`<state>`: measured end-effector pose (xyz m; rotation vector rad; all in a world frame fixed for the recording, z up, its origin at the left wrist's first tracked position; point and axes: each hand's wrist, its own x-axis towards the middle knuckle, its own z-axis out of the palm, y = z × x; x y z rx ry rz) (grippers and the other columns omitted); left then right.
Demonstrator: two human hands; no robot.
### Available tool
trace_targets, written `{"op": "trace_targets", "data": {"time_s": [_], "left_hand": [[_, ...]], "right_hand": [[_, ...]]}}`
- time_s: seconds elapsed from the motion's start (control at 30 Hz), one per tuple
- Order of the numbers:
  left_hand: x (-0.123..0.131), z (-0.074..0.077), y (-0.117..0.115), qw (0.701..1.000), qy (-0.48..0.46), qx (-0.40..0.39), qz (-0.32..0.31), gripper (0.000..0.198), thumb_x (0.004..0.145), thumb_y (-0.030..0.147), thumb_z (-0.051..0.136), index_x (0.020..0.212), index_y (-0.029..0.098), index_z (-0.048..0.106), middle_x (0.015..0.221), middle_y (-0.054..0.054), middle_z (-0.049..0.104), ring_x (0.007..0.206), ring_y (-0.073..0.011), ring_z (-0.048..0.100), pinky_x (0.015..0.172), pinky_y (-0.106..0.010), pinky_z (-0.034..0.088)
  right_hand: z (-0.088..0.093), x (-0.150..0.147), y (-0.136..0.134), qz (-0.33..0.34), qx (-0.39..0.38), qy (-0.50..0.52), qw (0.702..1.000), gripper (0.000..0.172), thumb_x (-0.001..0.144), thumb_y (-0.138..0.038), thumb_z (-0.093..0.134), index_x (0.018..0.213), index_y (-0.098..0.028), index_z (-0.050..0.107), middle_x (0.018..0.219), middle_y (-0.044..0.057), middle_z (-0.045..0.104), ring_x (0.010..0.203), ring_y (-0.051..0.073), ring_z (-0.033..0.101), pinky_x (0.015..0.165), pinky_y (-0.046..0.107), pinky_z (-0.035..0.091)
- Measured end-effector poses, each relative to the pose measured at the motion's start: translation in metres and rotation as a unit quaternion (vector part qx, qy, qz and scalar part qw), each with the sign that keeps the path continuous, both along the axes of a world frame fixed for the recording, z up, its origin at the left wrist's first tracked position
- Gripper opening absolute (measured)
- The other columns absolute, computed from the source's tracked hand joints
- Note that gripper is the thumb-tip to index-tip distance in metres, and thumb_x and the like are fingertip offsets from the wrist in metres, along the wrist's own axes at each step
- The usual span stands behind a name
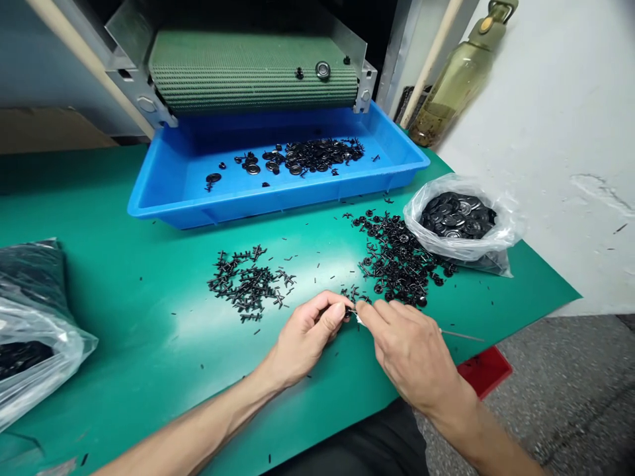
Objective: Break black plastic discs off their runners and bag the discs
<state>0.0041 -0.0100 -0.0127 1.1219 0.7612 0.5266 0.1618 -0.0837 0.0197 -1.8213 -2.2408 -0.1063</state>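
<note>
My left hand [310, 334] is closed, pinching a small black plastic part [348, 313] between thumb and forefinger. Against that part, my right hand [411, 347] grips a thin metal tool [464, 336]; its slim tail sticks out past the right side of the hand. The tip, with something white by it, is mostly covered by fingers, so the kind of tool cannot be made out. Left of my hands lies a pile of black branched plastic pieces [251, 285]. Beyond my right hand spreads a heap of small black round parts with stems [399, 261].
A blue tray [278, 203] holding black parts stands under a green conveyor belt [248, 59]. Clear bags of black parts sit at right [506, 225] and left [74, 344]. A bottle [459, 79] leans by the wall. A red bin [489, 371] is below the green table's [163, 344] edge.
</note>
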Motion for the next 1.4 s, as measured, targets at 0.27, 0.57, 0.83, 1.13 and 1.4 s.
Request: {"op": "trace_targets", "data": {"time_s": [0.27, 0.57, 0.83, 1.13, 1.4], "left_hand": [[0.005, 0.0, -0.009, 0.99, 0.063, 0.048, 0.115, 0.036, 0.086, 0.05, 0.06, 0.097, 0.015, 0.06, 0.061, 0.006, 0.043, 0.056, -0.0104, 0.034, 0.051, -0.024, 0.029], [0.005, 0.01, 0.002, 0.978, -0.09, -0.119, 0.148, 0.024, 0.081, 0.037, 0.071, 0.083, 0.016, 0.059, 0.078, -0.002, 0.061, 0.054, -0.0053, 0.04, 0.043, -0.016, 0.025], [-0.001, 0.013, 0.013, 0.959, -0.138, -0.217, 0.118, 0.018, 0.081, 0.028, 0.071, 0.091, 0.013, 0.068, 0.082, -0.004, 0.062, 0.055, -0.0051, 0.049, 0.037, -0.011, 0.028], [0.004, 0.012, 0.008, 0.972, -0.102, -0.198, 0.071, 0.022, 0.075, 0.031, 0.079, 0.083, 0.014, 0.067, 0.079, -0.005, 0.067, 0.053, -0.0065, 0.051, 0.04, -0.015, 0.031], [0.006, 0.007, 0.0, 0.974, -0.104, -0.194, 0.059, 0.03, 0.076, 0.035, 0.077, 0.095, 0.014, 0.068, 0.066, -0.001, 0.062, 0.046, -0.0029, 0.038, 0.045, -0.018, 0.022]], "right_hand": [[-0.015, -0.036, 0.008, -0.134, -0.101, 0.249, 0.954, 0.028, 0.086, -0.006, 0.038, 0.1, -0.017, 0.059, 0.069, 0.001, 0.064, 0.055, 0.015, 0.058, 0.051, 0.024, 0.036], [-0.016, 0.02, -0.001, -0.189, 0.002, 0.175, 0.966, 0.034, 0.089, -0.011, 0.039, 0.114, -0.015, 0.061, 0.099, 0.01, 0.066, 0.087, 0.021, 0.064, 0.074, 0.031, 0.05], [-0.01, 0.024, 0.012, -0.185, -0.066, 0.077, 0.977, 0.029, 0.09, -0.011, 0.045, 0.11, -0.019, 0.063, 0.093, 0.004, 0.06, 0.072, 0.015, 0.06, 0.057, 0.024, 0.041], [0.001, 0.012, 0.006, -0.155, -0.041, 0.279, 0.947, 0.02, 0.083, -0.008, 0.048, 0.091, -0.021, 0.061, 0.089, 0.002, 0.063, 0.076, 0.016, 0.06, 0.064, 0.025, 0.044], [0.005, -0.005, -0.003, -0.057, -0.053, 0.334, 0.939, 0.033, 0.089, -0.007, 0.038, 0.107, -0.021, 0.06, 0.103, 0.005, 0.064, 0.091, 0.015, 0.063, 0.077, 0.025, 0.049]]}}
